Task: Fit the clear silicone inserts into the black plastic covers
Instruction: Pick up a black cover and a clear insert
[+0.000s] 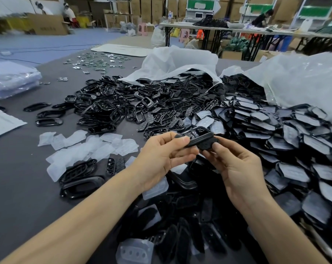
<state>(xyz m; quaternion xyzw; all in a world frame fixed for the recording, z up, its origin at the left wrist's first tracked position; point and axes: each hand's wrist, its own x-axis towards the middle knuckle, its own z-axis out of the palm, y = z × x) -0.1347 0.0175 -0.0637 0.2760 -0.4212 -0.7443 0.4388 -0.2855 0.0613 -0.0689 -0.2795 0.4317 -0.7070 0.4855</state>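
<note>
Above the table's middle, both hands hold one black plastic cover [199,137]. My left hand [161,159] grips its left end between thumb and fingers. My right hand [235,168] pinches its right end from below. Whether a clear insert sits inside it I cannot tell. Loose clear silicone inserts [88,145] lie in a scatter left of my hands. One more clear insert [134,251] lies near the front edge. A row of covers with inserts fitted [275,130] is stacked to the right.
A big heap of black covers and frames [132,103] spills from white plastic bags [180,61] at the back. Dark parts [180,235] lie under my forearms. Black frames [81,180] sit at left. Small shiny parts [96,61] lie far back.
</note>
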